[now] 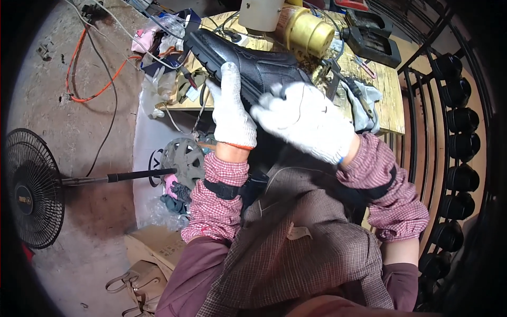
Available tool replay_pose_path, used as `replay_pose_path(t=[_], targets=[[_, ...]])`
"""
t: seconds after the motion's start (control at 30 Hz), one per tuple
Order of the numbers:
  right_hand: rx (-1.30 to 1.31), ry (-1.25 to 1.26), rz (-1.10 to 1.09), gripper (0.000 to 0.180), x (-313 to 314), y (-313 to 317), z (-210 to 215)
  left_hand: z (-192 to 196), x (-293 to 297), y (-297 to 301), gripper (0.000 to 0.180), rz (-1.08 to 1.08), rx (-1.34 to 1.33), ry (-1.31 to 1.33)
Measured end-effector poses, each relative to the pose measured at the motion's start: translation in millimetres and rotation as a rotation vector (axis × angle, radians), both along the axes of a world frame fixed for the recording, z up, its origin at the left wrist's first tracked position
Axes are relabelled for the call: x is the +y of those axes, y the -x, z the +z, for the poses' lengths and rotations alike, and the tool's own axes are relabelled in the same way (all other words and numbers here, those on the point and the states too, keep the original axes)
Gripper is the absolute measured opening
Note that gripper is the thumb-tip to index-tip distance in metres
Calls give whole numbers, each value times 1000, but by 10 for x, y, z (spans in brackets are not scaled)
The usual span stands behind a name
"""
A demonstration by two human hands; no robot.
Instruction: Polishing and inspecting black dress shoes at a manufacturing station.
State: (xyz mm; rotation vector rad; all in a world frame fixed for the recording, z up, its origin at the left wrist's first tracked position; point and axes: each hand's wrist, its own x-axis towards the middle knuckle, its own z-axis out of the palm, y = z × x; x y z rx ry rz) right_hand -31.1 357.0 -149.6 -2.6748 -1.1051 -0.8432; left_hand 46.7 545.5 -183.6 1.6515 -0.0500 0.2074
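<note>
The left hand (230,108), in a white glove, grips the black shoe (248,63) from below, fingers wrapped up over its side. The right hand (303,121), also gloved, closes on the shoe's near end. The shoe is held tilted above the lap, sole facing left, in front of a cluttered wooden table (388,100). A yellow can (306,29) stands behind it; a black fan (31,187) stands on the floor at left.

One black shoe (248,63), two white gloves, one on the left hand (231,113) and one on the right hand (306,121). One yellow can (306,31) stands on the single wooden worktop (391,100). One black fan (31,187) and one tan handbag (140,282) are on the floor.
</note>
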Motion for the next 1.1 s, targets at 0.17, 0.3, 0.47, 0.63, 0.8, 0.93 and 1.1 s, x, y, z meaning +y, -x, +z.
replay_pose_path(t=[0.17, 0.3, 0.47, 0.63, 0.8, 0.93, 1.1], targets=[[812, 104, 40, 12, -610, 764, -460, 183, 235, -210, 94, 65, 82, 488], [900, -163, -222, 26, -1004, 1345, -567, 37, 384, -448, 87, -64, 100, 654], [838, -566, -623, 48, -1008, 1787, -513, -610, 449, -359, 86, -98, 174, 757], [762, -602, -717, 55, -1005, 1989, -523, -1262, 174, -448, 80, -461, 468, 1387], [756, -572, -740, 54, -1058, 2001, -436, -1784, 152, -1080, 55, -685, 294, 1220], [713, -543, -651, 51, -993, 1850, -418, -1805, 323, -1046, 53, -624, 294, 1246], [683, -495, -499, 52, -860, 1587, -392, -1337, 337, -491, 104, -376, 427, 1108]])
